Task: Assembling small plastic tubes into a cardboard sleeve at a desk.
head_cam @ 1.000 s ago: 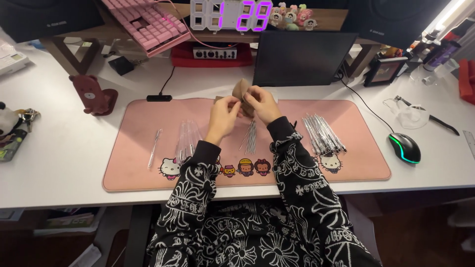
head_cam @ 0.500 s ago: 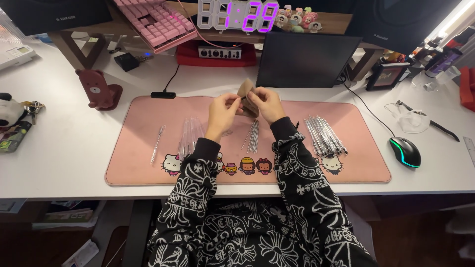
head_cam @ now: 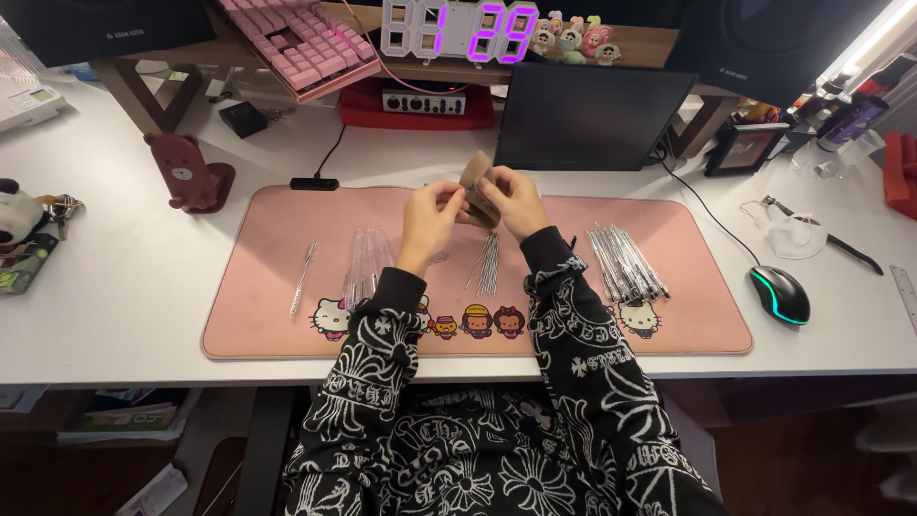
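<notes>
Your left hand (head_cam: 430, 212) and right hand (head_cam: 513, 199) both pinch a small brown paper packet (head_cam: 478, 180), holding it up above the pink desk mat (head_cam: 277, 315) on the table (head_cam: 124, 296). Thin clear sticks (head_cam: 488, 263) lie on the mat just below it.

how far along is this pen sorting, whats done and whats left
Done, by the look of it: clear tubes lie in groups on the pink mat, a large pile at right, a bunch at left and one single piece. In hand: the left hand and right hand hold a small brown packet together. Left, probably: the thin refills lying loose below the hands.
</notes>
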